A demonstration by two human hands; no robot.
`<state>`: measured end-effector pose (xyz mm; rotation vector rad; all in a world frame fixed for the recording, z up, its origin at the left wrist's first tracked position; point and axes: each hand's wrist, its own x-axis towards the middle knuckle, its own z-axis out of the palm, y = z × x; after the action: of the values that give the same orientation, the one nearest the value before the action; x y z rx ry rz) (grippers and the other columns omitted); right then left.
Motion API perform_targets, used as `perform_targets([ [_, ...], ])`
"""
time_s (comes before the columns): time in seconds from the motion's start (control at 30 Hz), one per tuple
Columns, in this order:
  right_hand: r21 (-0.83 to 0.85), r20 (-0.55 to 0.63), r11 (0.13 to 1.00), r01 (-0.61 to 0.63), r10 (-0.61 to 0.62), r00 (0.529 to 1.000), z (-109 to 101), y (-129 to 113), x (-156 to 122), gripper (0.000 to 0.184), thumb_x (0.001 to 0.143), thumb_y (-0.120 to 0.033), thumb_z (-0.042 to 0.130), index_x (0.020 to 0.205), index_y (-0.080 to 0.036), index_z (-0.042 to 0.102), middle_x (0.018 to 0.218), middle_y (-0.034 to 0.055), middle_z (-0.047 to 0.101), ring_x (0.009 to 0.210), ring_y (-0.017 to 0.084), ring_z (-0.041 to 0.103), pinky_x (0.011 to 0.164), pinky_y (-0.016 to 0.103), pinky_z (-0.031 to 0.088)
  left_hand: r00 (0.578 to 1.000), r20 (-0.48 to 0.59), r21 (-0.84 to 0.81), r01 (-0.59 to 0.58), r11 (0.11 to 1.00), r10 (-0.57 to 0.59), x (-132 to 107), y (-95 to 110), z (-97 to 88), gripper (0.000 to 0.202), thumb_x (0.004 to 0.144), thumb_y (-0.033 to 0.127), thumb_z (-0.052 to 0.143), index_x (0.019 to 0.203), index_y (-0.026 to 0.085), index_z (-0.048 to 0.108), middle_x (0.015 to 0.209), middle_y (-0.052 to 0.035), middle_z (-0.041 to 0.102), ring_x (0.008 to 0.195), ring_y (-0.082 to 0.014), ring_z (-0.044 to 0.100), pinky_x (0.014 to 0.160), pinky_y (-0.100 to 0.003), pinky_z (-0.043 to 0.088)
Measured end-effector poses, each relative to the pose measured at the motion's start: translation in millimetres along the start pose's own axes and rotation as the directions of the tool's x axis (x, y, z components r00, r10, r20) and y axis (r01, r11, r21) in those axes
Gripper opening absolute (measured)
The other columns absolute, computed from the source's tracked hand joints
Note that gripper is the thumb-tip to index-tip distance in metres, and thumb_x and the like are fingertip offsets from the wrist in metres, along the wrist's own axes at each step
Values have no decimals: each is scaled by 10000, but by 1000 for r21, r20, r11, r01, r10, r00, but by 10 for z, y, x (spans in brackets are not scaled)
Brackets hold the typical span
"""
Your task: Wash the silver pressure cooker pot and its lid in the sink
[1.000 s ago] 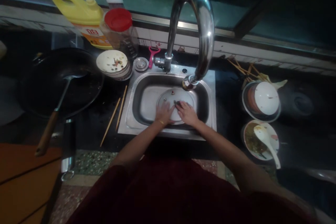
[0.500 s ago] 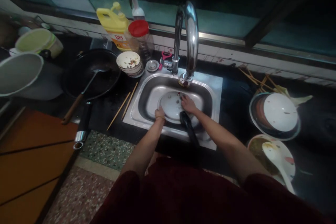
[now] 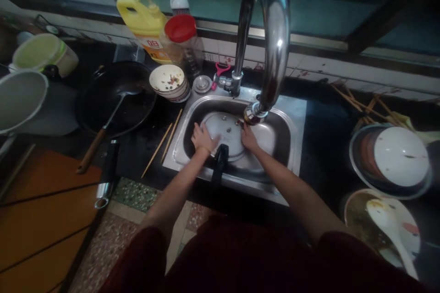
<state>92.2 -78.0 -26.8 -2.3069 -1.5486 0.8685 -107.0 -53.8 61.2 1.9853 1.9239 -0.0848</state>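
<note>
A round pale-grey pan point(image 3: 222, 130) with a black handle point(image 3: 220, 165) lies in the steel sink point(image 3: 275, 146), the handle jutting over the front rim. Small dark spots or rivets mark its face, and faint print shows near the middle. My left hand point(image 3: 203, 139) rests at the pan's left side, fingers spread and thumb out. At the right edge of the pan, the fingers of my right hand point(image 3: 249, 138) are curled against the rim, partly out of sight. Above my right hand hangs the spout of the chrome faucet point(image 3: 277, 46).
Left of the sink are chopsticks point(image 3: 161, 146), stacked bowls point(image 3: 168, 80), a black wok point(image 3: 134, 112) with a spatula point(image 3: 113, 110), and a grey pot point(image 3: 51, 105). A yellow jug point(image 3: 147, 23) stands behind. To the right sit a bowl stack point(image 3: 400, 155) and a soup bowl with a spoon point(image 3: 388, 224).
The pan has turned, its handle swinging left along the sink's front. My left hand has gone from gripping the edge to spread fingers. The view has shifted, too.
</note>
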Motion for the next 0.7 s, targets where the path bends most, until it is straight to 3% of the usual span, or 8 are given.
perform_targets([
  [0.07,-2,-4,999,-43,43,999,33,-45,-200,575,974,-276,152,1492,-33,217,1563,147,228,1452,170,179,1145,348,240,965,148,123,-235,964,217,-395,66,14,996,707,629,624,1496,146,255,1570,-218,134,1449,-398,94,1120,-590,189],
  [0.1,-13,-1,999,-45,45,999,56,-90,-320,575,975,-274,157,1491,-29,215,1563,156,225,1453,176,173,1142,356,246,943,208,166,-294,941,258,-533,72,21,1023,683,620,653,1506,184,230,1583,-197,91,1452,-404,41,1107,-625,183],
  [0.17,-45,27,999,21,-20,999,118,-218,-570,570,974,-281,189,1493,-46,228,1562,161,225,1455,197,166,1140,385,244,939,269,254,-285,924,216,-627,27,8,1069,665,540,708,1524,222,156,1591,-182,28,1452,-409,2,1086,-648,214],
  [0.23,-59,93,983,172,-166,982,183,-371,-766,560,976,-310,233,1497,-107,256,1568,140,220,1453,216,175,1142,418,233,958,274,334,-179,925,86,-513,-70,-56,1095,680,405,732,1533,229,68,1588,-199,-7,1446,-407,94,1071,-588,312],
  [0.3,-56,136,957,285,-276,952,216,-518,-811,548,976,-325,265,1497,-155,277,1574,127,209,1447,233,194,1142,448,219,954,298,385,-102,917,-19,-321,-174,-145,1093,702,289,719,1532,246,10,1579,-229,-17,1376,-389,327,1019,-481,422],
  [0.4,-68,74,953,294,-289,954,197,-694,-582,540,972,-296,286,1484,-127,305,1562,151,232,1437,248,219,1145,464,187,935,355,426,-143,893,-19,-139,-288,-243,1082,715,233,698,1529,266,-15,1563,-271,-20,1168,-330,575,924,-384,493],
  [0.53,-63,-52,969,239,-242,969,225,-817,-368,532,969,-294,298,1448,-70,358,1539,176,279,1427,251,237,1155,473,130,917,383,396,-275,876,114,-139,-378,-263,1083,707,270,697,1528,261,-9,1564,-267,-18,1104,-308,614,918,-356,489],
  [0.7,-69,-18,947,312,-314,949,346,-857,-637,576,958,-319,341,1480,-80,291,1557,172,232,1438,263,202,1143,464,164,922,355,425,-308,851,156,-128,-417,-257,1063,701,216,676,1529,250,11,1553,-286,36,1089,-320,615,876,-367,505],
])
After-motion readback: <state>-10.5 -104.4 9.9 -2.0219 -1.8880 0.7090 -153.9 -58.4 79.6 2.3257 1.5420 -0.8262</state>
